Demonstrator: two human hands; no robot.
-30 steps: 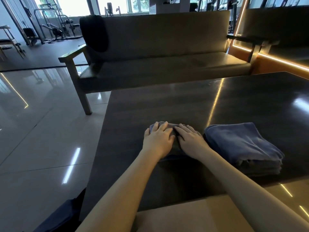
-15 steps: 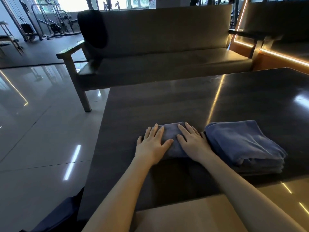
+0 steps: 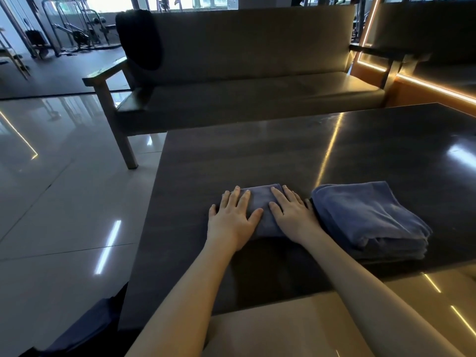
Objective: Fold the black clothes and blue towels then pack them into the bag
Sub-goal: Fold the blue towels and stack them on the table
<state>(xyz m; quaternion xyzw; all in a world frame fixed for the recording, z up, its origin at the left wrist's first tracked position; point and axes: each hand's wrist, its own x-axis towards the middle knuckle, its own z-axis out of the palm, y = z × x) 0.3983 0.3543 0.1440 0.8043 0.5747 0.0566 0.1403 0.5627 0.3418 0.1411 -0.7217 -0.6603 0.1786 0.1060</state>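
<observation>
A glossy tiled floor [image 3: 64, 202] fills the view from 7 to 10 o'clock, streaked with reflected light. At 12 o'clock a long sofa [image 3: 244, 86] with wooden armrests stands past the far edge of the dark, shiny desk [image 3: 257, 155], which takes up the middle and the 3 o'clock side. Gym machines [image 3: 74, 29] stand far off at 11 o'clock. A black garment [image 3: 140, 39] hangs draped over the sofa's backrest at its 11 o'clock end, unfolded. On the desk at 4 o'clock lies a stack of folded blue towels [image 3: 360, 220], its folded edges facing 5 o'clock. At 7 o'clock, beside the desk's near corner and down at floor level, a dark blue fabric thing [image 3: 85, 328] shows partly; what it is cannot be told. Just beside the stack, on its 9 o'clock side, lies a small folded blue towel [image 3: 260, 202], flat on the desk near the centre of the view. Both hands rest on it, palms down. The left hand [image 3: 231, 220] covers its 9 o'clock end, fingers straight and slightly spread, some of them reaching past the cloth onto the desk. The right hand [image 3: 293, 217] presses its 3 o'clock end the same way, flat and wide, its outer edge close against the stack.
</observation>
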